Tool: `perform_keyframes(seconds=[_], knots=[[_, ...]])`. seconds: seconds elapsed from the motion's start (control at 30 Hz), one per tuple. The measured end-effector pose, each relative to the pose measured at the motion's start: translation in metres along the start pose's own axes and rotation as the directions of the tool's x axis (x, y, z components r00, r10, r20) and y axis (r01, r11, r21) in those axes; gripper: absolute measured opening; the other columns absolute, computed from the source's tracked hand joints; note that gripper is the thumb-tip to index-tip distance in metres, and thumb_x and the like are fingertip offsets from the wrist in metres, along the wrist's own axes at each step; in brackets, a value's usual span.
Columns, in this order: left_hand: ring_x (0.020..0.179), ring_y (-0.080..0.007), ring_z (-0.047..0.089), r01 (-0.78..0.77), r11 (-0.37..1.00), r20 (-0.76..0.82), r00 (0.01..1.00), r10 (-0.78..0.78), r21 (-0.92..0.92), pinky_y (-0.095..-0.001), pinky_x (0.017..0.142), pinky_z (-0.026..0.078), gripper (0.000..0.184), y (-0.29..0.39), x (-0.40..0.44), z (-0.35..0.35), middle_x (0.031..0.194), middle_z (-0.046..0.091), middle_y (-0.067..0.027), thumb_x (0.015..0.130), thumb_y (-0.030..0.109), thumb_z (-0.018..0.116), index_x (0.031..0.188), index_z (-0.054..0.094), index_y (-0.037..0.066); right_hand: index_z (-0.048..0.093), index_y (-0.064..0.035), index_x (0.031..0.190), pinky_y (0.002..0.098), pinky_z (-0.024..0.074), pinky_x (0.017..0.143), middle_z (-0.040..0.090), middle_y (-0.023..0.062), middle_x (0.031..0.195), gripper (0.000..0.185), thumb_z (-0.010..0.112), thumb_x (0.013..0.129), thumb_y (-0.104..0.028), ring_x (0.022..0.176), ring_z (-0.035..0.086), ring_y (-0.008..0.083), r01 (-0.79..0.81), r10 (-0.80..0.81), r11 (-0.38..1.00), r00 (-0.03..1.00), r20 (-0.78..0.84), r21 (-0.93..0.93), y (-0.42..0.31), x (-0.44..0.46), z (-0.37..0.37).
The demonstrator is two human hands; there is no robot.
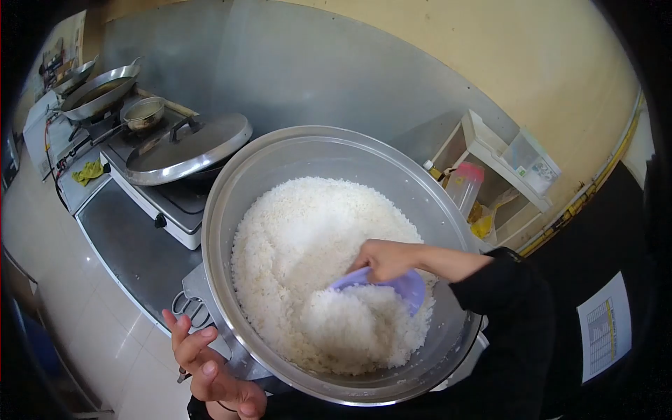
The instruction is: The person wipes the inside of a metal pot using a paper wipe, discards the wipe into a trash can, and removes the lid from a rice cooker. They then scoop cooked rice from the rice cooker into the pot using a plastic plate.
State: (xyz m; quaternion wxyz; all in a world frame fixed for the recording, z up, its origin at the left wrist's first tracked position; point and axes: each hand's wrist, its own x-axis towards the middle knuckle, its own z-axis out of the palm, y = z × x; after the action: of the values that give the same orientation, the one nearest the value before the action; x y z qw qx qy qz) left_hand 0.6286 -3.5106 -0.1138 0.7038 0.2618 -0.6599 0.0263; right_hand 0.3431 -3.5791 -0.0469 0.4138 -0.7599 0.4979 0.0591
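A large metal pot (pixel 222 210) full of cooked white rice (pixel 315 217) takes up the middle of the view. My right hand (pixel 390 260) reaches into it from the right, fingers closed on the rim of a shallow purple plastic bowl (pixel 406 285). The bowl is tilted in the rice, with loose grains blurred by motion in front of it. Outside the pot's lower left rim, my left hand (pixel 213 371) is raised with its fingers apart, holding nothing.
A metal lid (pixel 189 150) leans over a gas stove (pixel 168 210) left of the pot. Beyond it are a small saucepan (pixel 143 112) and a wok (pixel 101 91). A white shelf (pixel 490 150) with a pink-lidded container (pixel 464 185) stands against the right wall.
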Motion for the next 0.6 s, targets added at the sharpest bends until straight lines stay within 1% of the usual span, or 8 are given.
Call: perform_keyframes(seconds=[0.03, 0.13, 0.23, 0.33, 0.4, 0.47, 0.5, 0.6], knots=[[0.106, -0.0362, 0.035, -0.007, 1.000, -0.007, 1.000, 0.007, -0.019, -0.0539, 0.093, 0.014, 0.064, 0.000, 0.000, 0.000, 0.102, 0.040, -0.0199, 0.073, 0.060, 0.028, 0.114, 0.029, 0.012, 0.061, -0.0021, 0.087, 0.0251, 0.0373, 0.048, 0.059, 0.0117, 0.065, 0.038, 0.045, 0.053, 0.002, 0.053, 0.049, 0.0112, 0.026, -0.025, 0.999, 0.998, -0.056, 0.030, -0.008, -0.017, 0.000], [0.108, -0.0357, 0.033, 0.017, 0.997, -0.028, 0.999, -0.019, -0.077, -0.0532, 0.094, 0.012, 0.060, 0.002, 0.000, 0.003, 0.103, 0.040, -0.0201, 0.075, 0.055, 0.028, 0.115, 0.029, 0.010, 0.058, -0.0009, 0.093, 0.0232, 0.0404, 0.054, 0.060, 0.0119, 0.070, 0.042, 0.044, 0.054, 0.003, 0.060, 0.052, 0.0119, 0.100, -0.092, 0.994, 0.983, -0.158, 0.047, -0.029, -0.056, -0.005], [0.109, -0.0353, 0.032, 0.030, 0.992, -0.056, 0.998, -0.037, -0.127, -0.0530, 0.094, 0.012, 0.056, 0.004, 0.001, 0.006, 0.103, 0.040, -0.0201, 0.076, 0.050, 0.029, 0.114, 0.029, 0.009, 0.058, -0.0004, 0.094, 0.0222, 0.0420, 0.058, 0.060, 0.0110, 0.072, 0.043, 0.045, 0.054, 0.003, 0.064, 0.053, 0.0130, 0.036, 0.008, 0.979, 0.977, -0.214, 0.200, -0.031, -0.068, -0.022], [0.108, -0.0349, 0.033, 0.039, 0.994, -0.041, 0.998, -0.043, -0.100, -0.0531, 0.094, 0.012, 0.055, 0.005, 0.003, 0.006, 0.103, 0.040, -0.0199, 0.076, 0.049, 0.029, 0.113, 0.029, 0.008, 0.059, 0.0025, 0.086, 0.0247, 0.0422, 0.055, 0.059, 0.0102, 0.070, 0.037, 0.048, 0.051, 0.000, 0.063, 0.053, 0.0147, -0.091, 0.128, 0.942, 0.987, -0.096, 0.323, 0.003, -0.046, -0.036], [0.107, -0.0346, 0.033, 0.040, 0.997, 0.000, 0.999, -0.040, -0.068, -0.0532, 0.093, 0.012, 0.055, 0.003, 0.006, 0.003, 0.103, 0.040, -0.0196, 0.076, 0.050, 0.029, 0.113, 0.029, 0.009, 0.058, 0.0040, 0.083, 0.0254, 0.0437, 0.058, 0.057, 0.0089, 0.070, 0.035, 0.051, 0.049, -0.003, 0.063, 0.054, 0.0160, -0.226, 0.235, 0.931, 0.972, 0.001, 0.287, 0.062, -0.009, -0.018], [0.106, -0.0342, 0.034, 0.058, 0.998, 0.076, 0.996, -0.056, -0.033, -0.0533, 0.093, 0.012, 0.056, 0.009, 0.006, 0.000, 0.102, 0.040, -0.0192, 0.076, 0.051, 0.029, 0.112, 0.029, 0.009, 0.057, 0.0040, 0.077, 0.0273, 0.0436, 0.055, 0.056, 0.0095, 0.068, 0.028, 0.053, 0.051, -0.006, 0.058, 0.053, 0.0175, -0.361, 0.420, 0.840, 0.905, -0.065, 0.405, 0.073, 0.000, 0.002], [0.106, -0.0339, 0.035, 0.094, 0.996, 0.098, 0.991, -0.093, 0.001, -0.0537, 0.093, 0.012, 0.055, 0.011, 0.007, -0.001, 0.101, 0.041, -0.0191, 0.076, 0.051, 0.029, 0.112, 0.029, 0.010, 0.057, 0.0040, 0.074, 0.0282, 0.0435, 0.053, 0.056, 0.0099, 0.067, 0.026, 0.054, 0.051, -0.007, 0.056, 0.053, 0.0182, -0.413, 0.504, 0.786, 0.859, -0.092, 0.460, 0.077, 0.006, 0.001], [0.106, -0.0343, 0.034, 0.094, 0.995, 0.148, 0.984, -0.099, 0.041, -0.0546, 0.093, 0.012, 0.055, 0.012, 0.008, -0.001, 0.100, 0.041, -0.0193, 0.075, 0.053, 0.028, 0.112, 0.029, 0.012, 0.057, 0.0035, 0.073, 0.0296, 0.0440, 0.051, 0.056, 0.0110, 0.067, 0.021, 0.055, 0.056, -0.008, 0.053, 0.053, 0.0199, -0.556, 0.527, 0.582, 0.814, 0.246, 0.593, 0.086, 0.012, 0.004]])
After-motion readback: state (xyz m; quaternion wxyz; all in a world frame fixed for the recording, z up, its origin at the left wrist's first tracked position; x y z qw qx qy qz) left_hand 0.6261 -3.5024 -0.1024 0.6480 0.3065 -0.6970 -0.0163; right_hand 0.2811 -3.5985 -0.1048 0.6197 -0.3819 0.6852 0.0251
